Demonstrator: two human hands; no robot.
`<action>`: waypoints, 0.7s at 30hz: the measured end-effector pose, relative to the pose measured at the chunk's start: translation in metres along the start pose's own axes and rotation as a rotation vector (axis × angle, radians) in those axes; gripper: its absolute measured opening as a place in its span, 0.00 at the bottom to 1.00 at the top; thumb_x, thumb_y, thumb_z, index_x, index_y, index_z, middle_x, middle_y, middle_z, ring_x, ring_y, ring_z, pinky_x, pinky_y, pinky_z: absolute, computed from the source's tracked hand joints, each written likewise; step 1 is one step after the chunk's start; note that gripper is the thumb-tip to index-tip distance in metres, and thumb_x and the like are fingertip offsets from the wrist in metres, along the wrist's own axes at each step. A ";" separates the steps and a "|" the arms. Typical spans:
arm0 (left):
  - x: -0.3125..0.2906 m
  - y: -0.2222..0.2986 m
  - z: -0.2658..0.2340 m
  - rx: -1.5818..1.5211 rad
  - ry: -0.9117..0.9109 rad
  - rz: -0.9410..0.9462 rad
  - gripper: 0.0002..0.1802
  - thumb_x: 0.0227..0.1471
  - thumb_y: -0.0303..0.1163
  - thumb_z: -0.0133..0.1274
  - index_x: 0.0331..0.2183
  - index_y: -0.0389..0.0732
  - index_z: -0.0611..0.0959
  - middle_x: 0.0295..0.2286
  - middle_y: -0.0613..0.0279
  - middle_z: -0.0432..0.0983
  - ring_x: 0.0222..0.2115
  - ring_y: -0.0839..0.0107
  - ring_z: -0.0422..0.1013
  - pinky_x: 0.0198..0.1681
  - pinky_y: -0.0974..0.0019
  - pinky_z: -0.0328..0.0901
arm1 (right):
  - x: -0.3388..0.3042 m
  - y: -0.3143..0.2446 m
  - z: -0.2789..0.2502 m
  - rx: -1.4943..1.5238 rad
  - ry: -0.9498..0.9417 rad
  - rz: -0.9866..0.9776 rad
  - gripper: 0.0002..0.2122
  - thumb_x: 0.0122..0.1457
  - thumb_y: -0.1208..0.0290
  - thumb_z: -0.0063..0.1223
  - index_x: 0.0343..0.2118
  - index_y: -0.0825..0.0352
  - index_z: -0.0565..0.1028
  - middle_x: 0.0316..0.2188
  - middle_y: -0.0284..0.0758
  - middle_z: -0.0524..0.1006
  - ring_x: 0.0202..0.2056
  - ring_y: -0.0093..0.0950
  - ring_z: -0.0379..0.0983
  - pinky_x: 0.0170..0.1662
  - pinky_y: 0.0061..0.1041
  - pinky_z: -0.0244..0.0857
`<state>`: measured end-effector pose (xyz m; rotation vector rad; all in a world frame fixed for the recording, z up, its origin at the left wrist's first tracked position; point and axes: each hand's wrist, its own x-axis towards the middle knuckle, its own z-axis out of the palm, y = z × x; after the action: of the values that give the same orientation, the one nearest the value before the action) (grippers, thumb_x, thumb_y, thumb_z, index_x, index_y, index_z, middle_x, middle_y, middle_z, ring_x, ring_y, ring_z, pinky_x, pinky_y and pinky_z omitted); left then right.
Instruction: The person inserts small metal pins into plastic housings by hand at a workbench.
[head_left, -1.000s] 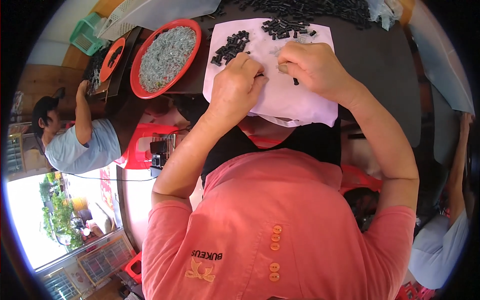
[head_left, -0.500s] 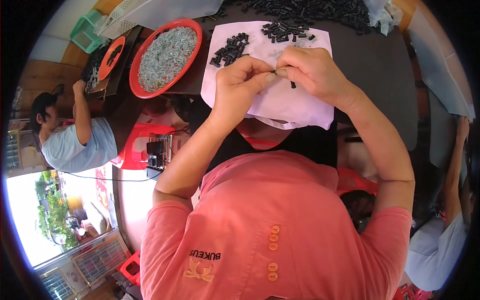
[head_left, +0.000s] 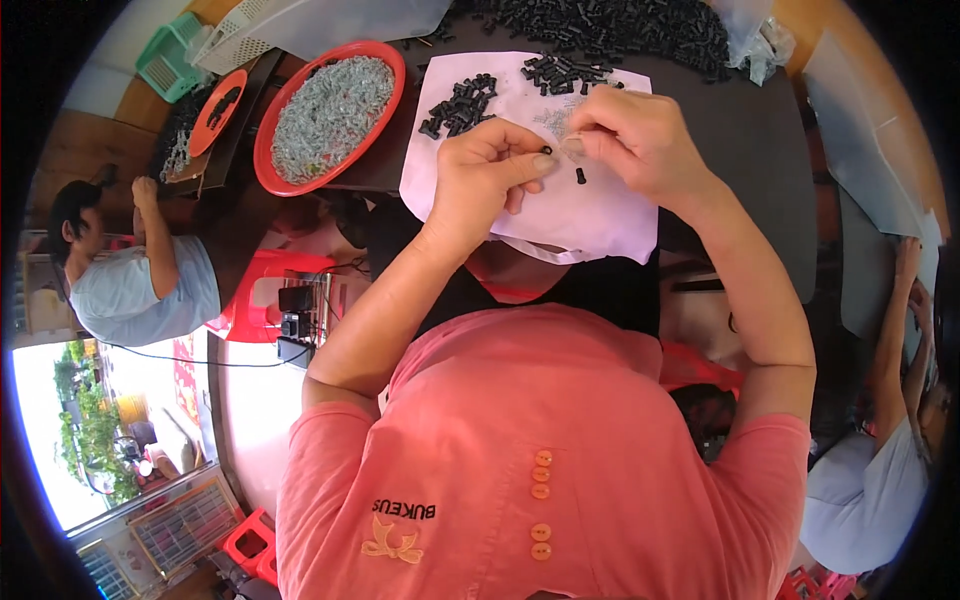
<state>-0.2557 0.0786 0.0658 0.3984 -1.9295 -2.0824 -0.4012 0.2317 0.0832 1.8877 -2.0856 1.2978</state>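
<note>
In my left hand a small black tube-like part is pinched between thumb and forefinger, one end showing. My right hand has its thumb and forefinger closed together beside a little heap of tiny silvery pieces; whatever is between those fingertips is too small to make out. Both hands are over a white sheet on the dark table. A single black part lies on the sheet between the hands. Farther back sit two clusters of similar parts, one on the left and one on the right.
A large pile of black parts spreads along the table's far side, by a clear plastic bag. To the left stands a red basin of clear, greyish small pieces. One person works at the left, another sits at the right.
My right hand has drawn away from the left fingertips, toward the silvery heap. The left hand has stayed nearly in place with the black part. The whole view has shifted slightly.
</note>
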 end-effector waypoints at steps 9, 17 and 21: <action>0.007 -0.010 -0.010 -0.203 -0.006 0.011 0.06 0.51 0.20 0.58 0.34 0.29 0.81 0.23 0.58 0.77 0.17 0.77 0.69 0.17 0.76 0.61 | -0.033 -0.033 0.019 -0.594 -0.010 -0.031 0.10 0.43 0.69 0.63 0.26 0.63 0.72 0.25 0.33 0.71 0.29 0.33 0.73 0.32 0.33 0.65; 0.010 -0.011 -0.016 -0.207 -0.100 0.020 0.10 0.53 0.22 0.57 0.39 0.31 0.81 0.25 0.59 0.78 0.18 0.77 0.69 0.20 0.75 0.63 | -0.039 -0.030 0.043 -0.689 0.138 0.032 0.08 0.44 0.71 0.62 0.26 0.63 0.73 0.25 0.32 0.70 0.29 0.33 0.71 0.32 0.33 0.64; 0.010 -0.013 -0.015 -0.223 -0.104 0.030 0.09 0.51 0.20 0.57 0.37 0.30 0.82 0.25 0.60 0.77 0.20 0.78 0.70 0.20 0.76 0.63 | -0.038 -0.033 0.044 -0.661 0.149 0.048 0.05 0.48 0.76 0.59 0.27 0.65 0.74 0.24 0.33 0.70 0.29 0.34 0.71 0.33 0.31 0.65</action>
<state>-0.2596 0.0616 0.0513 0.2161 -1.7189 -2.3082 -0.3426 0.2394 0.0512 1.4127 -2.1241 0.6009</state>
